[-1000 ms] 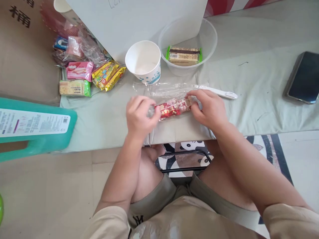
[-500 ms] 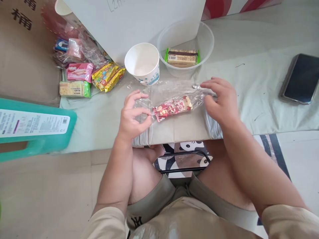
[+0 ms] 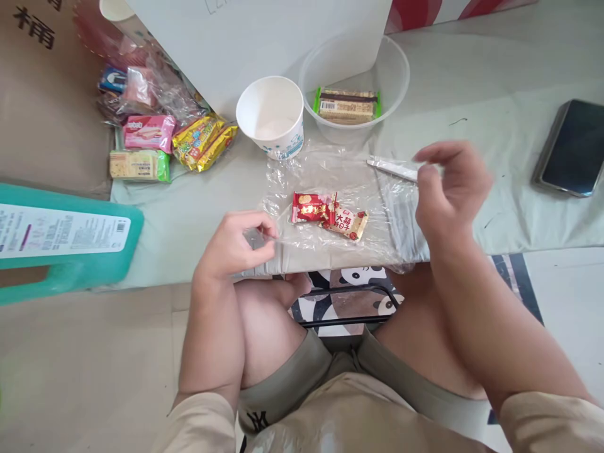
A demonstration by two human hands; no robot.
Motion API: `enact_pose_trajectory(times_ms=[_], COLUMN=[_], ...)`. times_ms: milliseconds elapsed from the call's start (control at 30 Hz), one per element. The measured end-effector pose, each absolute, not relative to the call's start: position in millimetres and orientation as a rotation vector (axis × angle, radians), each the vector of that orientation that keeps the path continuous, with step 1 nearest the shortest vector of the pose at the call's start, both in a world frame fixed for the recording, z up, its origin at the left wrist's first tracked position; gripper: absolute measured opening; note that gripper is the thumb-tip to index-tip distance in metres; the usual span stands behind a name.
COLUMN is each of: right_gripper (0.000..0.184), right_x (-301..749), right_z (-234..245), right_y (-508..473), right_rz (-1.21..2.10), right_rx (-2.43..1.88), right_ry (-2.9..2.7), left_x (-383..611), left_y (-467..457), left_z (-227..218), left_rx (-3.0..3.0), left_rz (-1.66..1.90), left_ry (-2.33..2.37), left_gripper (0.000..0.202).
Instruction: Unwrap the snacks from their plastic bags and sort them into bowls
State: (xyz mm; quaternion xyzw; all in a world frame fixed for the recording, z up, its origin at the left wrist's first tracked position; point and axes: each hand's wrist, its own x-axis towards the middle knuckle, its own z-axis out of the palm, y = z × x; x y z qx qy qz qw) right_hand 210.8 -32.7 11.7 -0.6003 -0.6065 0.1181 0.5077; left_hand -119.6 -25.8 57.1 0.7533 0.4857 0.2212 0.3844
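A sheet of clear plastic wrap [image 3: 330, 170] lies spread flat at the table's near edge. On its middle rest two small snack packets side by side, a red one [image 3: 309, 207] and a beige one [image 3: 348, 221]. My left hand [image 3: 233, 242] pinches the wrap's near-left corner at the table edge. My right hand [image 3: 448, 189] hovers above the wrap's right side with its fingers curled apart, and nothing shows in it. A thin white stick-like tool [image 3: 391, 167] lies just behind that hand.
Behind the wrap stand a white paper cup [image 3: 270, 116] and a clear bowl [image 3: 391, 69] holding a green-edged wafer pack. A pile of snack packs [image 3: 163, 135] lies at the left, a phone [image 3: 573, 148] at the right, a teal stool [image 3: 70, 236] at the left.
The wrap was bunched around the packets a second ago and now lies spread flat. Both hands pulled apart, the left toward me and the right up and to the right.
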Motion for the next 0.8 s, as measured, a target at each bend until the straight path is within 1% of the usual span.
enact_pose_trajectory(times_ms=[133,267,300,400,433,533,667,733,800], right_gripper=[0.013,0.017,0.019,0.026,0.031,0.046,0.059,0.059,0.054], right_x=[193.1,174.0,169.5,157.2,153.6,144.8,140.0,140.2,141.1], right_z=[19.9,15.6,14.5,12.9,12.6,10.8,6.2,4.9,5.3], right_y=[-48.3,-50.1,-50.0,-50.6,-51.2,-53.1,-55.5,-57.6,-60.9], right_rz=[0.538,0.484,0.456,0.421,0.431,0.487,0.496,0.441,0.37], right_rx=[-1.367,-1.38,-1.39,-1.395,-1.384,-1.351,-1.29,-1.264,-1.256], right_ry=[-1.83,-1.984,-2.013,-2.121,-2.16,-2.263,-2.342,-2.345,-2.327], left_x=[-122.2,-130.2,-131.6,-132.8,-132.4,-129.7,-123.4,-118.5,-113.7], left_y=[-24.8,-19.7,-19.7,-25.0,-27.5,-31.2,-21.4,-13.8,-7.3], left_z=[59.6,56.0,56.3,60.4,61.6,58.8,39.8,30.4,24.5], left_rx=[1.776,1.774,1.805,1.875,1.896,2.002,1.973,1.863,1.768], left_rz=[0.381,0.062,-0.009,-0.125,-0.138,-0.031,0.483,0.63,0.656], left_ry=[1.262,1.535,1.579,1.556,1.54,1.535,1.719,1.737,1.666], left_gripper=[0.01,0.019,0.018,0.004,0.007,0.017,0.026,0.03,0.025])
